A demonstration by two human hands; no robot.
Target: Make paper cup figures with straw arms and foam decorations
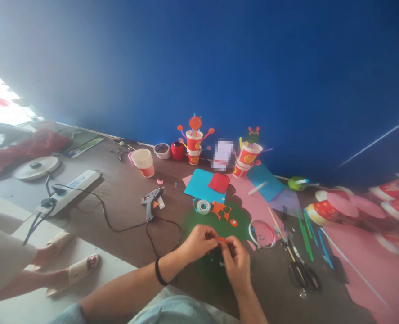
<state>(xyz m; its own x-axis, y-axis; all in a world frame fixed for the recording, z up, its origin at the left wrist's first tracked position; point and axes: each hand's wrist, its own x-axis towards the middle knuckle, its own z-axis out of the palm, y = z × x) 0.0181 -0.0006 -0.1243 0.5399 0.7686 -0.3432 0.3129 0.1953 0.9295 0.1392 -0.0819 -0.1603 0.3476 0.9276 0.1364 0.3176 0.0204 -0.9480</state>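
Observation:
My left hand (202, 243) and my right hand (235, 258) meet over a dark green sheet (194, 220). Their fingertips pinch a small orange paper piece (221, 240) between them; most of it is hidden by the fingers. Just beyond lies an orange paper scrap (221, 210) with round cutouts. Close to it are a small orange disc (233, 222) with a pale square on it and a white tape roll (203, 207). A larger white ring (262, 234) lies right of my hands.
A glue gun (152, 200) rests at left, its cord running to a power strip (73, 189). Decorated paper cups (194, 143) stand by the blue wall. Scissors (302, 272), green strips (305, 236) and pink paper (351, 265) are at right. Another person's feet (81, 270) show at lower left.

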